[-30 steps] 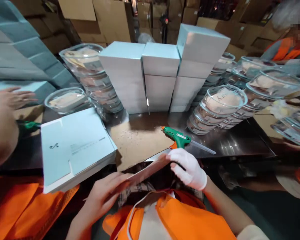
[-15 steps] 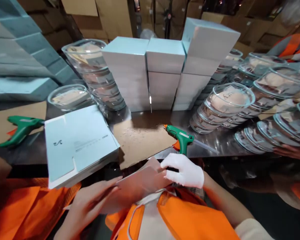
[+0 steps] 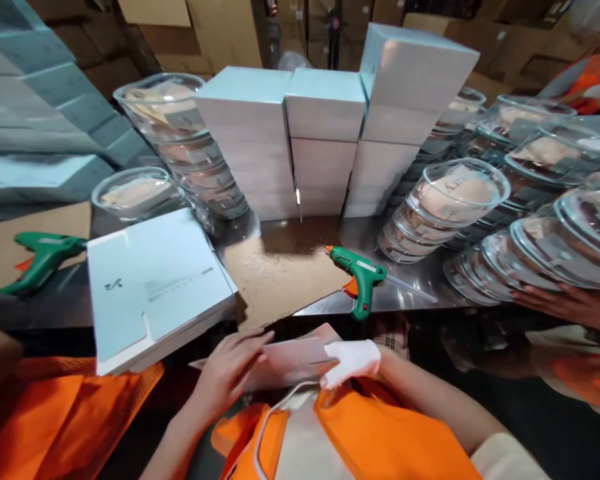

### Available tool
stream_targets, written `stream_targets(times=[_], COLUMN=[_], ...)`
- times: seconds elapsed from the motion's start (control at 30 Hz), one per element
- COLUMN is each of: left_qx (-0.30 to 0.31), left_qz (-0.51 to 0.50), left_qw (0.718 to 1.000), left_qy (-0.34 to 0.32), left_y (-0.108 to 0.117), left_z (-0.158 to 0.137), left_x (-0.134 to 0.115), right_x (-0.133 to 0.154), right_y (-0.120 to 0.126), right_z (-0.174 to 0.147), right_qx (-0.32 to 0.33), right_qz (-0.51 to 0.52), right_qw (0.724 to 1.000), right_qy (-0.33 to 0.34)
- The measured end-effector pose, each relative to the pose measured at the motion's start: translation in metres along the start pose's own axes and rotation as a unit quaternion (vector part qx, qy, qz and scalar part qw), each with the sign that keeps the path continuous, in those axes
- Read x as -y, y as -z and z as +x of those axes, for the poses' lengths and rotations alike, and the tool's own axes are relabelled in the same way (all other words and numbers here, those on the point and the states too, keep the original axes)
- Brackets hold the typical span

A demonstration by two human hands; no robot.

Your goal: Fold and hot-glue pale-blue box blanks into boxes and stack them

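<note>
Hands drawn in lower, against the orange vest [image 3: 380, 440]. Flat pale pink card sheet [image 3: 300, 357] is pinched between bare left hand [image 3: 230, 373] and white-gloved right hand [image 3: 350, 360], nearer the body than before. Green glue gun [image 3: 360, 273] lies untouched on steel table [image 3: 460, 293].

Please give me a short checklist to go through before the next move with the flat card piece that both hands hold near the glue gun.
1. Left hand on the flat card piece: ok.
2. Gloved right hand gripping its right end: ok.
3. Glue gun lying near on the steel table: ok.
4. Glue gun nozzle over the cardboard sheet: ok.
5. Glue gun hot: cannot tell.
6. Co-worker's hand apart from the gun: ok.
</note>
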State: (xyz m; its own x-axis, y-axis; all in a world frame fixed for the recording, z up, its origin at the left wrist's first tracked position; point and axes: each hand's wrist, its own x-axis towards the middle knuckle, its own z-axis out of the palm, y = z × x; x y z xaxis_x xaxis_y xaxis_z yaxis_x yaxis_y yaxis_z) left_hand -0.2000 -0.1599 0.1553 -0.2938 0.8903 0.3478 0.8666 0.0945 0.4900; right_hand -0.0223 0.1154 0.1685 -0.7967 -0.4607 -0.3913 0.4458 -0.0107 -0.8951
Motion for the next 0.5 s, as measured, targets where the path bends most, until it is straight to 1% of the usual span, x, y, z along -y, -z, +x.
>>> stream_targets(times=[0.07,0.1,0.17,0.2,0.27,0.33,0.37,0.4,0.43,0.47,0.5], left_qx=[0.040,0.054,0.051,0.045,0.048,0.062,0.063,0.054,0.030,-0.009,-0.054], left_qz=[0.035,0.051,0.084,0.100,0.116,0.102,0.087,0.069,0.053,0.039,0.024], left_qw=[0.998,0.997,0.994,0.993,0.992,0.993,0.994,0.996,0.997,0.997,0.993], left_qy=[-0.026,-0.032,-0.043,-0.045,-0.033,-0.006,0.006,0.020,0.041,0.069,0.102], left_y=[-0.021,-0.033,-0.054,-0.063,-0.070,-0.061,-0.052,-0.040,-0.027,-0.016,-0.007], left_z=[-0.006,-0.009,-0.014,-0.015,-0.014,-0.013,-0.013,-0.014,-0.015,-0.016,-0.016], left_x=[-0.007,-0.009,-0.013,-0.013,-0.013,-0.012,-0.012,-0.011,-0.011,-0.011,-0.012], right_x=[-0.007,-0.010,-0.012,-0.012,-0.008,-0.002,0.000,0.002,0.003,0.003,0.002], right_y=[-0.006,-0.008,-0.009,-0.009,-0.005,0.001,0.004,0.005,0.004,0.002,-0.003], right_z=[0.004,0.006,0.011,0.013,0.012,0.001,-0.009,-0.019,-0.029,-0.037,-0.042], right_qx=[0.004,0.018,0.039,0.037,0.015,-0.015,-0.042,-0.095,-0.180,-0.286,-0.393], right_qz=[0.078,0.103,0.118,0.117,0.119,0.108,0.085,0.051,0.009,-0.038,-0.084], right_qw=[0.997,0.994,0.992,0.992,0.991,0.991,0.991,0.988,0.973,0.939,0.888], right_qy=[0.019,0.024,0.033,0.041,0.063,0.082,0.093,0.113,0.145,0.185,0.222])
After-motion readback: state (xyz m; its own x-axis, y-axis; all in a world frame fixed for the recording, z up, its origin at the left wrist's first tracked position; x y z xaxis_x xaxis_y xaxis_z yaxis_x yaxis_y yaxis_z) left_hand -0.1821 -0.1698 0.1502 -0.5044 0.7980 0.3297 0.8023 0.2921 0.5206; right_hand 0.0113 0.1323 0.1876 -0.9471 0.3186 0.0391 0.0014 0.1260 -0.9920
